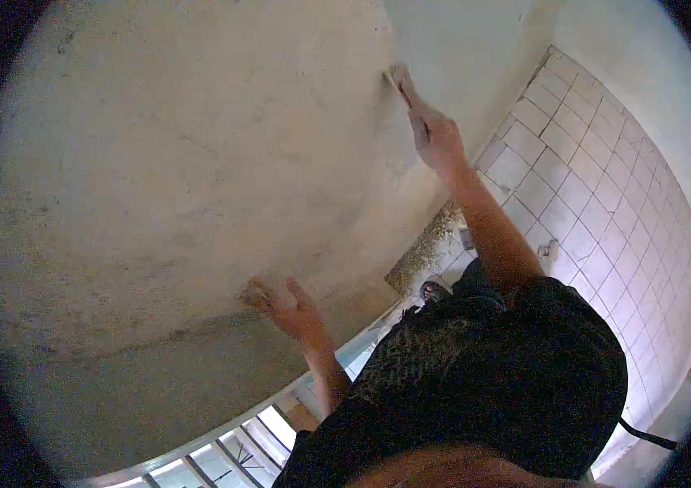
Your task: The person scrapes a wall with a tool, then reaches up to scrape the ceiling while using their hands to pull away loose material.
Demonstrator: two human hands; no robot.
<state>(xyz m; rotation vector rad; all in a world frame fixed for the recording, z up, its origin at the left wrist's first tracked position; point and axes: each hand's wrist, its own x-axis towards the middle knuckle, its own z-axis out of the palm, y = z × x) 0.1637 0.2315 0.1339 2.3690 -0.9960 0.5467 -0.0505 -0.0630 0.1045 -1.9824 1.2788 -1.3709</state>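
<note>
A pale, dusty plastered wall point(166, 179) fills most of the head view. My right hand point(440, 140), upper centre, is wrapped round the handle of a scraper point(401, 83), whose flat, pale head meets the wall beside a grey-green patch point(435, 57). Lower down, my left hand point(287, 311) rests against the wall, thumb and fingers apart, near the line where the surface turns darker. Its fingertips blend with the plaster colour.
White tiles point(573, 179) cover the surface on the right. A debris-speckled strip point(425, 248) lies beside a shoe point(435, 290). Along the bottom edge runs a row of bars point(235, 464) with light behind. My dark shirt point(492, 366) carries pale dust.
</note>
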